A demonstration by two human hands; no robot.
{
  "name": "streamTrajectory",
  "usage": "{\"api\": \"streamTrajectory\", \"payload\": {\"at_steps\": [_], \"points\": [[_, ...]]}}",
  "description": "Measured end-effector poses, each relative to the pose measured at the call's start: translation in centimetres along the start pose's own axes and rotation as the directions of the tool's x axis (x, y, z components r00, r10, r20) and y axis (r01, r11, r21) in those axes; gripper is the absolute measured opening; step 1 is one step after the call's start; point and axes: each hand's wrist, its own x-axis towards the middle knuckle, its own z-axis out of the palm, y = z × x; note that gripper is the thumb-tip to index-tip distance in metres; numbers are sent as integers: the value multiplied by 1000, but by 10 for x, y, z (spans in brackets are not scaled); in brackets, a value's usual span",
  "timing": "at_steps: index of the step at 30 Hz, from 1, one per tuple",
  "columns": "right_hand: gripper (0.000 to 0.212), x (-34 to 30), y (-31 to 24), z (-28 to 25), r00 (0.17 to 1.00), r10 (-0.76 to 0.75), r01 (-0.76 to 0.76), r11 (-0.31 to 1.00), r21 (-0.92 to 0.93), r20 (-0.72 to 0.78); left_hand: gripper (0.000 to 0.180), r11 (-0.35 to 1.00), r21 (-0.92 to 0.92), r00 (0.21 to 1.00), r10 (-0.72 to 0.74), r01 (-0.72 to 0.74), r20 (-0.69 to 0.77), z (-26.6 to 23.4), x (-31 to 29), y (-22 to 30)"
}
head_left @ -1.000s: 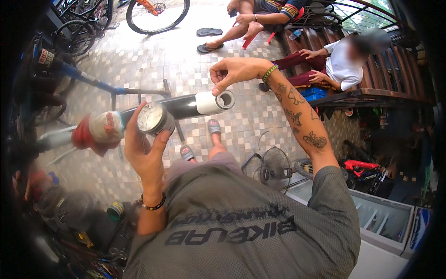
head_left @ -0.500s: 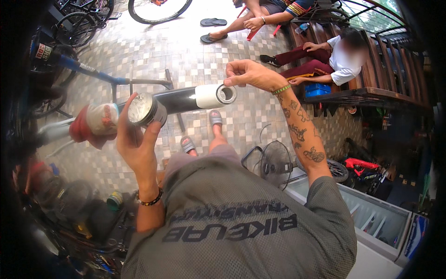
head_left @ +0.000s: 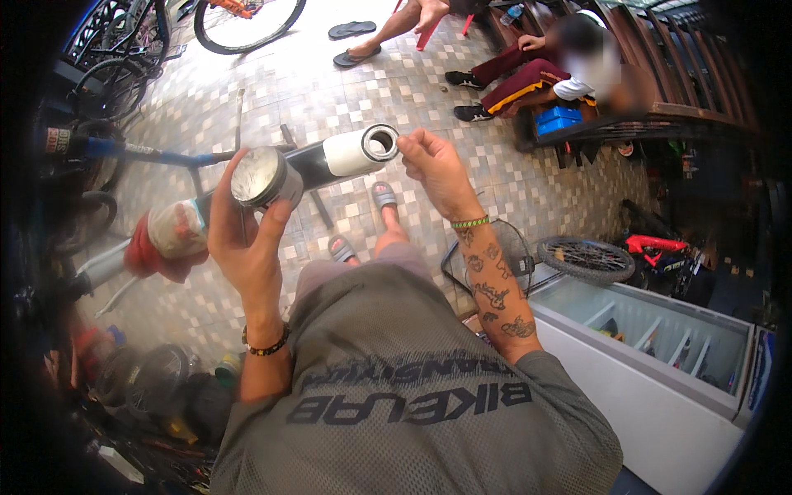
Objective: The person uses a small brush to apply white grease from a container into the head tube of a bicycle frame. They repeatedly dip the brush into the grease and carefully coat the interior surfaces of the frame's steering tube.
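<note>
My left hand (head_left: 247, 252) grips an open round jar of grease (head_left: 257, 175) from below, its pale whitish contents facing up. Beyond the jar, a black bike frame tube (head_left: 307, 167) runs up to the right and ends in a white section (head_left: 348, 157). A metal-coloured ring (head_left: 368, 149) edges the round opening at that end. Beside this rim is my right hand (head_left: 433, 172), fingers curled and the thumb and index fingertips together. Whether they touch the rim or hold anything small I cannot make out.
A red and pale cloth (head_left: 175, 231) wraps a bar at left, below a blue bar (head_left: 144, 152). A person (head_left: 577, 74) sits on a wooden bench at upper right, near a blue box (head_left: 558, 120). A glass-topped white freezer (head_left: 643, 388) stands at lower right beneath a wheel (head_left: 586, 259).
My right hand has come down from above the rim to its right side, with its fingers more curled. The left hand still holds the jar. The whole view has shifted slightly.
</note>
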Motion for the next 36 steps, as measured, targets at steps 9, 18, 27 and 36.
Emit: {"api": "streamTrajectory", "payload": {"at_steps": [9,18,27,36], "points": [[42,-57,35,17,866,-427,369,897,-243,-261,70,1000,-29,1000,11,-11,0,-14,1,0],[56,-16,-27,10,716,-649,564,319,-762,257,69,1000,16,999,23,-23,-30,-27,-5,3],[52,0,-28,-6,755,-539,586,303,-752,372,68,999,42,997,29,-26,-69,-35,-9,5],[59,-19,2,-5,663,-683,562,186,-806,305,68,998,52,998,25,-22,-59,-30,-5,5]]}}
